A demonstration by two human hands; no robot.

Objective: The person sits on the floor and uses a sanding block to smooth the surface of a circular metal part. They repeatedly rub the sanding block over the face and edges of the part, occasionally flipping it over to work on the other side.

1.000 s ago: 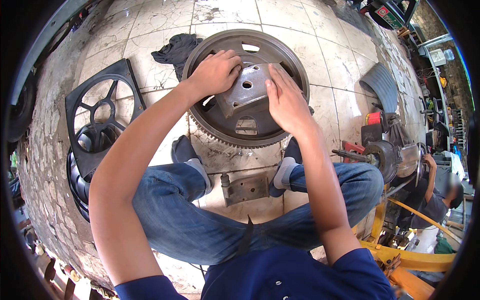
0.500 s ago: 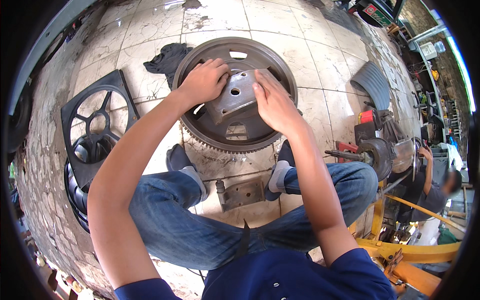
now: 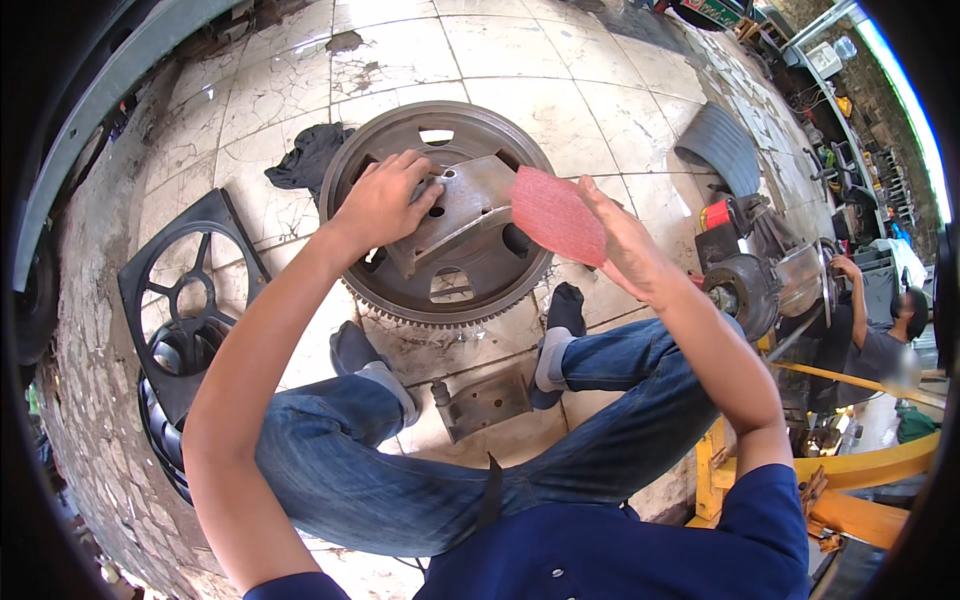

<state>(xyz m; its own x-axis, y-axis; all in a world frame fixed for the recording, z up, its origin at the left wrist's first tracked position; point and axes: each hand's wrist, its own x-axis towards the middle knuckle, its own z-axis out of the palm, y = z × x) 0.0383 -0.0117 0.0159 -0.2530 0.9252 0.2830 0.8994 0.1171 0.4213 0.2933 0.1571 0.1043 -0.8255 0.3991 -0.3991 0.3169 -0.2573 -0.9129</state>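
Note:
A bent grey metal plate (image 3: 470, 200) with round holes lies across a large toothed flywheel (image 3: 485, 288) on the floor in front of me. My left hand (image 3: 388, 198) grips the plate's left end, fingers curled over its edge. To the right, my right hand (image 3: 628, 245) holds a sheet of red sandpaper (image 3: 558, 215), its rough face turned into view. The sheet is raised beside the plate's right end; whether they touch I cannot tell. A similar holed plate (image 3: 488, 402) lies on the tiles between my feet, with a small dark cylindrical piece at its left end.
A black fan shroud (image 3: 235, 235) lies at left, and a dark cloth (image 3: 310, 157) beyond the flywheel. At right are a curved grey ribbed sheet (image 3: 722, 150), a greasy mechanical assembly (image 3: 750, 280) and a yellow frame (image 3: 840, 462). Another person (image 3: 870, 330) works at far right.
My right hand has lifted off the plate and swung right, turning so the red sandpaper shows. My left hand stays on the plate. The whole view has shifted slightly.

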